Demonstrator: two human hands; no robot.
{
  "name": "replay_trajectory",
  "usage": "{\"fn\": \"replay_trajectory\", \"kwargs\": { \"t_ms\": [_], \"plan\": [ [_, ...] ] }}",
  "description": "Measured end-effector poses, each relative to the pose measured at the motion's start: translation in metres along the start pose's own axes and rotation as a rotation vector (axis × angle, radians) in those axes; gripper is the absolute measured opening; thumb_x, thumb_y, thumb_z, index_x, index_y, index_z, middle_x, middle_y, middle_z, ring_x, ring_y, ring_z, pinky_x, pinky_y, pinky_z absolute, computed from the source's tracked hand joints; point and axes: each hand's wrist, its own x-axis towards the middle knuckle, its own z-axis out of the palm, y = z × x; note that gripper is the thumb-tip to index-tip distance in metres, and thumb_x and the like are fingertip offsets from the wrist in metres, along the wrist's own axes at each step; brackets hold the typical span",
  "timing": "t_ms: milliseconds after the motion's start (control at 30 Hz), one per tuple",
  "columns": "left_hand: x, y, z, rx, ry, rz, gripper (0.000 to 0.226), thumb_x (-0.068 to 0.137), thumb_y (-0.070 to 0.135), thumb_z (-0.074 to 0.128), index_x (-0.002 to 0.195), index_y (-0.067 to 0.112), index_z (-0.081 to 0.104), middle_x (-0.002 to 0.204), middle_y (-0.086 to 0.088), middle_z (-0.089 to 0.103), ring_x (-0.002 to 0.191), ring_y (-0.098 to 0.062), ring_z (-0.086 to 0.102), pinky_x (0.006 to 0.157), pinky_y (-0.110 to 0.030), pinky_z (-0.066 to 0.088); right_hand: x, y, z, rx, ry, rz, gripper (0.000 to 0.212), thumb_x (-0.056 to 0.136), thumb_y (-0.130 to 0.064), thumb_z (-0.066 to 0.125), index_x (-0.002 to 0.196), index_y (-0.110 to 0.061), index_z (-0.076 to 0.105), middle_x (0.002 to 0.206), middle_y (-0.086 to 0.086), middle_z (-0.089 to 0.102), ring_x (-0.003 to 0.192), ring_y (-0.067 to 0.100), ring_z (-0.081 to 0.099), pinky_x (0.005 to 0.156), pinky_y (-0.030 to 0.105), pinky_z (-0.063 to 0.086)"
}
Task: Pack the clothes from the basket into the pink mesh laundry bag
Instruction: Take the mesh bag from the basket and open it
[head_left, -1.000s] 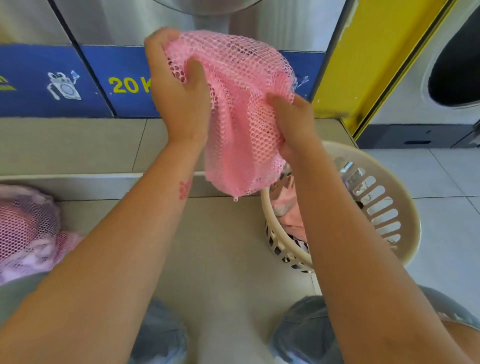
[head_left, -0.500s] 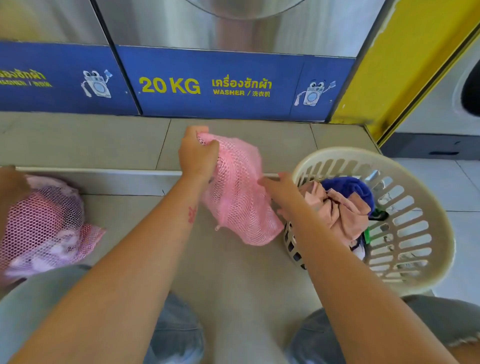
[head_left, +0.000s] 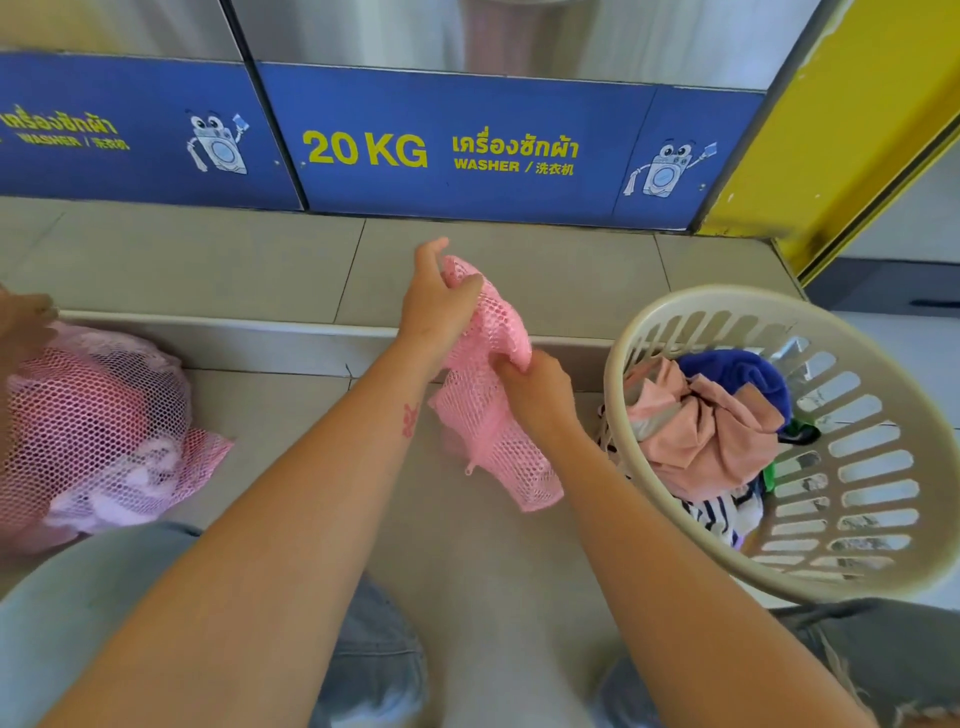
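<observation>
An empty pink mesh laundry bag (head_left: 493, 415) hangs between both hands at the centre of the view. My left hand (head_left: 434, 306) pinches its top edge. My right hand (head_left: 535, 387) grips the mesh lower down, near the middle. The bag's bottom corner dangles just above the tiled floor. To the right stands a cream plastic basket (head_left: 852, 499) holding clothes: a peach garment (head_left: 711, 431), a blue one (head_left: 737, 374) and striped fabric (head_left: 722, 514).
A second pink mesh bag (head_left: 98, 431), filled with clothes, lies on the floor at the left. A tiled step (head_left: 260, 338) runs across in front of blue washer panels (head_left: 467, 150). My knees in jeans (head_left: 374, 665) are at the bottom.
The bag and both hands came down from face height to just above the floor. The bag is now bunched narrower between the hands, and the basket's clothes have come into view.
</observation>
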Motion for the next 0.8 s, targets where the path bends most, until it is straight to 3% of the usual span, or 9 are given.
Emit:
{"fn": "replay_trajectory", "kwargs": {
  "t_ms": [100,233,300,433,533,667,767,800],
  "plan": [
    [-0.002,-0.02,-0.009,0.236,0.048,0.057,0.059,0.091,0.034,0.058,0.143,0.024,0.032,0.135,-0.014,0.043,0.113,-0.026,0.052,0.097,-0.037,0.045,0.008,-0.002,-0.01,0.174,0.006,0.088,0.026,0.098,-0.03,0.047,0.074,-0.025,0.057,0.077,-0.002,0.064,0.074,0.018,0.063,0.073,0.036,0.054],
    [-0.023,-0.053,-0.015,0.353,0.062,0.103,0.048,0.091,0.046,0.057,0.125,0.015,0.042,0.12,-0.004,0.039,0.103,-0.021,0.05,0.081,-0.029,0.04,0.024,-0.003,-0.022,0.369,0.012,0.226,0.017,0.097,-0.031,0.054,0.097,-0.015,0.059,0.091,0.006,0.068,0.085,0.024,0.067,0.078,0.038,0.057],
    [-0.03,-0.067,-0.015,0.365,-0.054,0.021,0.044,0.093,0.053,0.05,0.111,0.014,0.043,0.111,-0.003,0.044,0.102,-0.024,0.054,0.077,-0.031,0.042,0.029,-0.003,-0.025,0.42,0.015,0.279,0.02,0.097,-0.032,0.056,0.101,-0.012,0.056,0.094,0.009,0.067,0.087,0.028,0.068,0.081,0.04,0.057],
    [-0.043,-0.069,-0.01,0.294,-0.568,-0.254,0.07,0.093,0.066,0.027,0.113,0.007,0.059,0.099,-0.014,0.069,0.088,-0.023,0.068,0.076,-0.035,0.057,0.034,0.003,-0.029,0.435,0.028,0.328,0.043,0.095,-0.035,0.057,0.124,-0.004,0.053,0.099,0.011,0.066,0.092,0.029,0.066,0.085,0.043,0.056],
    [-0.046,-0.064,-0.008,0.362,-0.714,-0.257,0.066,0.09,0.07,0.028,0.104,0.018,0.066,0.076,0.002,0.069,0.07,-0.015,0.063,0.067,-0.028,0.052,0.035,0.011,-0.029,0.463,0.011,0.381,0.057,0.094,-0.038,0.059,0.136,-0.004,0.044,0.108,0.012,0.063,0.093,0.028,0.064,0.079,0.039,0.054],
    [-0.043,-0.065,-0.011,0.297,-0.678,-0.162,0.049,0.09,0.062,0.046,0.104,0.022,0.071,0.092,0.009,0.073,0.086,-0.008,0.068,0.076,-0.024,0.051,0.039,0.022,-0.028,0.371,0.01,0.416,0.062,0.093,-0.042,0.059,0.138,-0.003,0.044,0.116,0.015,0.063,0.099,0.032,0.063,0.092,0.046,0.052],
    [-0.043,-0.06,-0.009,0.136,-0.539,-0.103,0.034,0.098,0.046,0.045,0.102,0.021,0.068,0.068,0.018,0.07,0.065,0.005,0.065,0.055,-0.01,0.046,0.028,0.031,-0.022,0.038,-0.064,0.43,0.072,0.09,-0.051,0.055,0.14,-0.002,0.041,0.128,0.017,0.059,0.111,0.036,0.06,0.098,0.047,0.049],
    [-0.042,-0.057,-0.008,0.112,-0.477,-0.102,0.036,0.099,0.044,0.044,0.108,0.017,0.066,0.072,0.014,0.071,0.071,0.001,0.067,0.058,-0.014,0.048,0.022,0.034,-0.018,-0.099,-0.058,0.381,0.072,0.09,-0.053,0.055,0.139,-0.002,0.041,0.131,0.016,0.056,0.115,0.036,0.057,0.098,0.044,0.047]
  ]
}}
